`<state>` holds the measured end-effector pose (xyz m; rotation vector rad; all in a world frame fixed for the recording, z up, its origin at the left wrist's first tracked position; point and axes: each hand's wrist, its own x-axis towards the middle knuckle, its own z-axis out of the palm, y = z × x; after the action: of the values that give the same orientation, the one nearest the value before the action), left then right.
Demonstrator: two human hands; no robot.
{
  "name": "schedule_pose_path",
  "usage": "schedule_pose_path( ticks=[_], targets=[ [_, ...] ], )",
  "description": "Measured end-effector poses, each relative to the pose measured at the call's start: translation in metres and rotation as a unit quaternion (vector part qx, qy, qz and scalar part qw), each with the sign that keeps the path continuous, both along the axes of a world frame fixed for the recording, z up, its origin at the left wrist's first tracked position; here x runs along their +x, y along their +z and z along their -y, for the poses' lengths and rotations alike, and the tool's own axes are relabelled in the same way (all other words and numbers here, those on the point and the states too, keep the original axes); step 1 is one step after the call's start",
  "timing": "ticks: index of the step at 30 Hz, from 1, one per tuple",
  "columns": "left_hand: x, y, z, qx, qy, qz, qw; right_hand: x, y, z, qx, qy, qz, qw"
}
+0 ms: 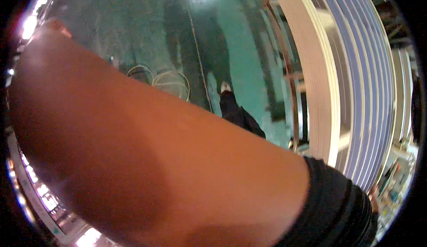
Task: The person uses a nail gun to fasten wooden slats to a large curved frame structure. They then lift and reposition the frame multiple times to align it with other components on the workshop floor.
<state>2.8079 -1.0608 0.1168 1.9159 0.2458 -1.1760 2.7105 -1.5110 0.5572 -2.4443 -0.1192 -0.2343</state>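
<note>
A bare forearm [178, 153], which appears to be my right one, crosses the picture from a black sleeve [336, 202] at the lower right to the upper left. At its far end, near the left rim, only a small part of my right hand [60, 28] shows. Its fingers are too small and blurred to tell whether they hold anything. My left hand is not in view. To the right of the arm stands a stack of long boards [320, 69], with pale wood-coloured edges and blue-grey striped layers.
Below is a green floor [244, 38] with a dark seam. A pale coiled hose or cable [171, 80] lies on it, partly behind the forearm. My dark-clothed leg [235, 109] and shoe show near it. A rusty brown metal frame [284, 51] stands beside the boards.
</note>
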Motion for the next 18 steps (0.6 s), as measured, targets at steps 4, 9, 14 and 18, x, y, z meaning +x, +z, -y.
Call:
schedule_pose_path(
  ticks=[4, 9, 14, 18],
  targets=[
    [0.058, -0.014, 0.116, -0.009, 0.02, -0.018, 1.0, 0.169, 0.013, 0.143, -0.056, -0.056, -0.02, 0.997],
    [0.142, -0.036, 0.244, -0.001, 0.018, -0.069, 0.997, 0.36, -0.033, 0.351, -0.069, -0.194, -0.145, 0.968],
    [0.268, -0.054, 0.477, -0.008, -0.029, -0.103, 0.994, 0.399, -0.13, 0.669, -0.038, -0.225, -0.27, 0.935],
    [0.388, -0.064, 0.709, -0.012, -0.086, -0.093, 0.992, 0.363, -0.202, 0.809, 0.125, -0.289, -0.331, 0.89]
  ],
)
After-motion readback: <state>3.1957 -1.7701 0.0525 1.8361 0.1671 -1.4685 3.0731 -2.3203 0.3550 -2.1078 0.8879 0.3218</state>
